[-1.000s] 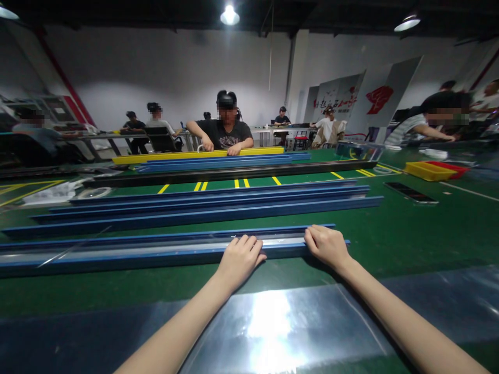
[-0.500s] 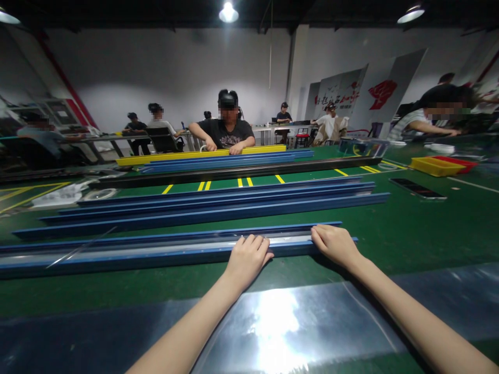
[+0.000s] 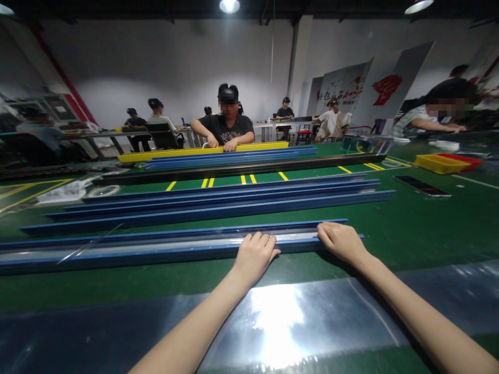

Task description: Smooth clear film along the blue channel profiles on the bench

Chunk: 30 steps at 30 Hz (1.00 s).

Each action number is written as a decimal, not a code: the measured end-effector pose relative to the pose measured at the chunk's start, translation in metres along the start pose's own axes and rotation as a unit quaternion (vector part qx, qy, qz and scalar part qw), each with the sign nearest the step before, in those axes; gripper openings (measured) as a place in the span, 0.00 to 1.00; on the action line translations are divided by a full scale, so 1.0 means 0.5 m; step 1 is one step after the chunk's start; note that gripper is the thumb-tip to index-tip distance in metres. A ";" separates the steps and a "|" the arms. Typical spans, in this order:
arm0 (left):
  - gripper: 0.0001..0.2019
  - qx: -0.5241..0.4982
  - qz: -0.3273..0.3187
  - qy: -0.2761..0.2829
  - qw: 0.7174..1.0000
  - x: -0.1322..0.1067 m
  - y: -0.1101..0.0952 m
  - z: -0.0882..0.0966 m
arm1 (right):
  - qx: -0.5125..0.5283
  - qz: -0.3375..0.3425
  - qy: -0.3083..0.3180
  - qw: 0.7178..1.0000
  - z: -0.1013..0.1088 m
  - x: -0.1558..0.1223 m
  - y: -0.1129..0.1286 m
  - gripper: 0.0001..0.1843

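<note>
Nearest to me on the green table lies a long blue channel (image 3: pixel 163 254), with a strip of clear film (image 3: pixel 183 245) along its inside. My left hand (image 3: pixel 255 255) is closed over the near wall of this channel, fingers curled inward and thumb on my side. At the channel's right end, my right hand (image 3: pixel 341 241) is closed like a fist over the trough. Its fingertips are hidden, so what it pinches cannot be made out. A loose sliver of clear film (image 3: pixel 91 243) sticks up across the channel on the left.
Several more blue channels (image 3: pixel 218 209) lie beyond, then a black one (image 3: pixel 249 167). A wide clear plastic sheet (image 3: pixel 175 332) spreads below my arms. At right are a phone (image 3: pixel 421 185) and a yellow tray (image 3: pixel 440 163). Across the table a person (image 3: pixel 230 127) handles a yellow channel (image 3: pixel 163 154).
The whole view has shifted slightly, with things now a little further right and higher. Both hands keep the same hold on the near channel.
</note>
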<state>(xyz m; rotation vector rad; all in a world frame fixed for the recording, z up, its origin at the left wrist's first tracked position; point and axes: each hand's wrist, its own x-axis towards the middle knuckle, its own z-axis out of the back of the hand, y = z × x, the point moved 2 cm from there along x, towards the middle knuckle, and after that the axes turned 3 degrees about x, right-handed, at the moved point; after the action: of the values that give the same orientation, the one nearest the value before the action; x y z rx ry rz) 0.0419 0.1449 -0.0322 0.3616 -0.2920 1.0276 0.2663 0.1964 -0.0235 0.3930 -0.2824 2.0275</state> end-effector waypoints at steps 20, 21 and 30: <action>0.10 0.027 0.001 -0.060 0.998 -0.003 -0.003 0.000 | -0.017 0.007 -0.002 1.000 -0.002 0.000 -0.002 0.23; 0.10 0.028 0.000 -0.065 0.998 -0.004 -0.003 0.000 | -0.020 0.006 -0.002 1.000 -0.002 0.000 -0.002 0.23; 0.10 0.029 -0.004 -0.073 0.997 -0.003 -0.002 0.001 | -0.023 0.007 -0.001 1.000 -0.004 0.001 -0.003 0.22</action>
<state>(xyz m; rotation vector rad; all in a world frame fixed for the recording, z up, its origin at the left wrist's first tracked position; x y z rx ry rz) 0.0417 0.1430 -0.0325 0.4914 -0.3921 1.0046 0.2672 0.1984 -0.0249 0.3639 -0.3336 2.0308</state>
